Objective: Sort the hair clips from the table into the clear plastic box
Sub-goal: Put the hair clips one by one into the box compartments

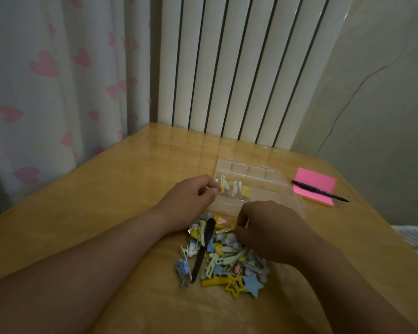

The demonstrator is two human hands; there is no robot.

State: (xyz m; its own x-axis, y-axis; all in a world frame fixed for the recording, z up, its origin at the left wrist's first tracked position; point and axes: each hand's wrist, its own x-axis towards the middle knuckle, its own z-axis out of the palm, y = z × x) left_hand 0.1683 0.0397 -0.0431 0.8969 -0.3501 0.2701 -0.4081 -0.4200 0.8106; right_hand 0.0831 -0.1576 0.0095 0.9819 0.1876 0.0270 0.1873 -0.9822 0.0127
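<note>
Fingers, left: the fingers (214, 190) of the left hand (191, 203) are curled, thumb drawn against forefinger, at the near left corner of the clear plastic box (263, 189); whether anything is pinched between them cannot be told.
Fingers, right: the fingers (239, 231) of the right hand (273, 232) are curled down onto the far side of the pile of hair clips (222, 256), and the end of a silver clip (223, 230) is pinched between thumb and forefinger.
Curtain: a pale curtain (46, 80) printed with pink hearts is hung beyond the left edge of the surface.
Radiator: a white ribbed radiator (227, 68) is seen upright behind the far edge.
Surface: the light wooden surface (106, 201) is crossed by both bare forearms from the near edge.
Box: it is set open toward the far right of the surface, just beyond the pile; a row of clips (234, 189), yellow, green and white, is held in its left part.
Pile: it is heaped near the middle of the surface, between the two wrists.
Pad: a pink sticky pad (316, 183) is laid near the right edge, apart from the box.
Pen: a black pen (321, 191) is laid across the pad.
Black clip: a long black clip (204, 249) is laid over the pile's left side.
Stars: a yellow star clip (234, 285) and a blue star clip (252, 284) are found touching at the pile's near edge.
</note>
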